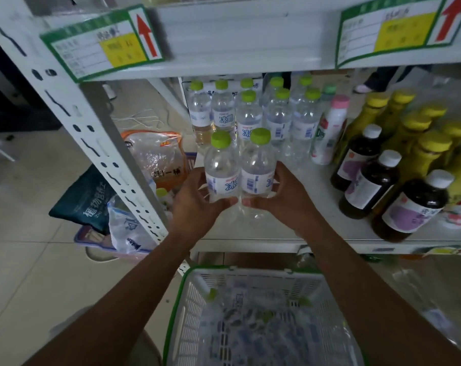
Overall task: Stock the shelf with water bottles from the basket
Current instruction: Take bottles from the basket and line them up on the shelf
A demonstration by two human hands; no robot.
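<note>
A white plastic basket (192,320) with a green rim sits below the front edge of the shelf (316,202). More water bottles (250,331) lie in it, blurred. Above it, two bare arms reach to the shelf's front left corner. The left hand (195,204) has its grip wrapped round the lower body of one green-capped water bottle (221,165). The right hand (285,196) holds a second bottle (258,159) the same way. The two stand upright, touching side by side, at the shelf's front; whether their bases rest on it cannot be told.

Farther back on the shelf stand rows of matching stocked bottles (250,114), packed close. Toward the shelf's right end are a pink-capped white bottle (330,130), dark white-capped bottles (369,178) and yellow-capped bottles (422,143).

The likely risk is that sliding the pair back too hard would bump the packed rows and topple them. The pair also sits near the shelf's left edge, so a careless release could tip one off.
</note>
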